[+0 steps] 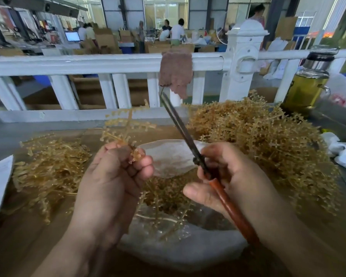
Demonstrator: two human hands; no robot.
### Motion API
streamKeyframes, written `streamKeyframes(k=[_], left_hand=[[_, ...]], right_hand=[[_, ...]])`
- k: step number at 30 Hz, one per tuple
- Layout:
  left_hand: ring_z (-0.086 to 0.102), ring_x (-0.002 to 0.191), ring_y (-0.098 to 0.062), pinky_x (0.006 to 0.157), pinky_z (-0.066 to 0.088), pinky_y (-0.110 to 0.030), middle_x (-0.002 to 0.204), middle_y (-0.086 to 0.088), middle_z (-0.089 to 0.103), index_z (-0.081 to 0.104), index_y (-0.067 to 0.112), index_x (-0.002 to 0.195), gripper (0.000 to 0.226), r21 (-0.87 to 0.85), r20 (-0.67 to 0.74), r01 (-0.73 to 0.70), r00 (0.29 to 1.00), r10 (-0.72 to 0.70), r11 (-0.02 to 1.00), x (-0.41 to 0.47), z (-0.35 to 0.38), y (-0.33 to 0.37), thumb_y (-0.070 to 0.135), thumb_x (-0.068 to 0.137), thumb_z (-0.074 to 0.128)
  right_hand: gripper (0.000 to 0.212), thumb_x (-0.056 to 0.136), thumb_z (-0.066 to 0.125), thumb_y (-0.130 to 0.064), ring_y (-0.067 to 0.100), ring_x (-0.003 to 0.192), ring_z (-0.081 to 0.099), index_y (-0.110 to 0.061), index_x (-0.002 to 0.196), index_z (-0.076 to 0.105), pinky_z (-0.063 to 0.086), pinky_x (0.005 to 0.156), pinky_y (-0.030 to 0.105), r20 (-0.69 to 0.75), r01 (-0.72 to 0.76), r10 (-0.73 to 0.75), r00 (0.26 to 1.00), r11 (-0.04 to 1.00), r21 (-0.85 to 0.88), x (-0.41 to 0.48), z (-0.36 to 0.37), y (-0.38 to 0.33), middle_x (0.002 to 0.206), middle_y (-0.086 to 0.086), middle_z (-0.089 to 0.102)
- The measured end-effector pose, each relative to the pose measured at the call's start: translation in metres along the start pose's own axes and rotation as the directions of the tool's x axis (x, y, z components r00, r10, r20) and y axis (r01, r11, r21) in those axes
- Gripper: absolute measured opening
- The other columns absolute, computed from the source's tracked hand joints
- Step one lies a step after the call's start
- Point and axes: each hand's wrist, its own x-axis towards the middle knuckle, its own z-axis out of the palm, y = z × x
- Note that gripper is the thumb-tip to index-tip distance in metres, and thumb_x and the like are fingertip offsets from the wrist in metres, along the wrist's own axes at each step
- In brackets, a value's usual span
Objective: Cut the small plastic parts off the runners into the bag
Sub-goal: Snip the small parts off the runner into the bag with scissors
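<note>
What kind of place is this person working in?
Probably a factory or packing workshop: heaps of plastic runners lie on the bench, cardboard boxes stand beyond the white railing, and other people stand among them.

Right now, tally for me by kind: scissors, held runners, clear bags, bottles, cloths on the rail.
scissors, in right hand: 1
runner, in left hand: 1
clear bag: 1
bottle: 1
cloth: 1
Total: 5
</note>
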Motion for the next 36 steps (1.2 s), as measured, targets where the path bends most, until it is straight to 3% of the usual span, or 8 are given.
streamKeyframes(k=[3,8,11,16,19,22,29,36], left_hand=[[0.071,0.068,-0.015,0.063,0.060,-0.026,0.073,-0.002,0.065,0.059,0.016,0.081,0.024,-0.090,0.001,0.024,1.000,-0.024,0.996,0.002,0.000,0.001,0.008,0.100,0.048],[0.075,0.077,-0.020,0.073,0.062,-0.037,0.078,-0.005,0.068,0.057,0.008,0.092,0.020,-0.280,0.046,0.109,0.994,-0.100,0.954,0.001,0.005,0.004,0.014,0.103,0.042],[0.069,0.069,-0.017,0.076,0.062,-0.038,0.076,-0.003,0.063,0.063,0.010,0.079,0.033,-0.293,0.087,0.083,0.994,-0.060,0.952,0.001,0.003,0.005,0.016,0.103,0.042],[0.074,0.085,-0.021,0.081,0.061,-0.038,0.085,-0.006,0.068,0.055,0.009,0.097,0.016,-0.252,0.136,0.028,0.991,0.007,0.967,0.000,0.001,0.005,0.018,0.103,0.044],[0.072,0.094,-0.021,0.082,0.060,-0.037,0.093,-0.005,0.068,0.057,0.013,0.094,0.017,-0.116,0.067,-0.065,0.995,0.074,0.991,0.003,-0.004,0.004,0.014,0.104,0.044],[0.066,0.079,-0.014,0.073,0.059,-0.031,0.085,0.000,0.066,0.064,0.021,0.083,0.024,-0.006,0.064,-0.145,0.987,0.145,0.989,0.003,-0.007,0.005,0.014,0.101,0.049],[0.064,0.071,-0.013,0.067,0.058,-0.026,0.078,0.000,0.065,0.066,0.023,0.075,0.035,0.044,0.098,-0.215,0.973,0.210,0.976,0.001,-0.006,0.003,0.011,0.103,0.048],[0.064,0.071,-0.014,0.068,0.058,-0.028,0.078,0.001,0.065,0.067,0.023,0.074,0.028,-0.024,0.105,-0.188,0.976,0.190,0.982,0.005,-0.008,0.003,0.013,0.097,0.055]], right_hand=[[0.067,0.042,0.058,-0.093,-0.032,0.101,0.039,-0.062,0.098,0.039,0.043,0.060,0.003,0.028,0.033,-0.026,0.999,0.947,-0.321,-0.002,0.004,-0.001,0.114,-0.055,0.034],[0.069,0.047,0.055,-0.097,-0.034,0.102,0.028,-0.050,0.093,0.035,0.024,0.083,-0.007,0.048,0.060,-0.042,0.998,0.861,-0.506,0.000,0.011,0.006,0.086,-0.031,0.054],[0.070,0.042,0.050,-0.100,-0.037,0.093,0.029,-0.047,0.086,0.046,0.031,0.071,-0.004,0.037,0.004,0.018,0.999,0.852,-0.523,0.003,0.012,0.007,0.078,-0.030,0.055],[0.057,0.054,0.050,-0.093,-0.015,0.075,0.054,-0.045,0.085,0.054,0.039,0.062,0.003,0.187,0.011,0.076,0.979,0.904,-0.428,0.004,0.009,0.005,0.089,-0.039,0.055],[0.065,0.056,0.051,-0.092,-0.005,0.066,0.059,-0.040,0.093,0.056,0.042,0.054,0.013,0.209,-0.012,0.085,0.974,0.945,-0.327,0.003,0.002,0.002,0.086,-0.023,0.061],[0.059,0.057,0.046,-0.096,-0.012,0.077,0.062,-0.054,0.098,0.053,0.048,0.061,0.016,0.194,-0.022,0.072,0.978,0.968,-0.250,0.001,-0.002,-0.001,0.092,-0.031,0.063],[0.072,0.053,0.034,-0.103,-0.011,0.073,0.059,-0.044,0.090,0.050,0.046,0.061,0.022,0.187,-0.035,0.119,0.975,0.915,-0.401,0.003,-0.006,-0.001,0.091,-0.038,0.056],[0.072,0.051,0.038,-0.102,-0.001,0.066,0.059,-0.039,0.085,0.050,0.041,0.055,0.019,0.220,-0.014,0.140,0.965,0.872,-0.490,0.003,-0.004,0.003,0.084,-0.022,0.061]])
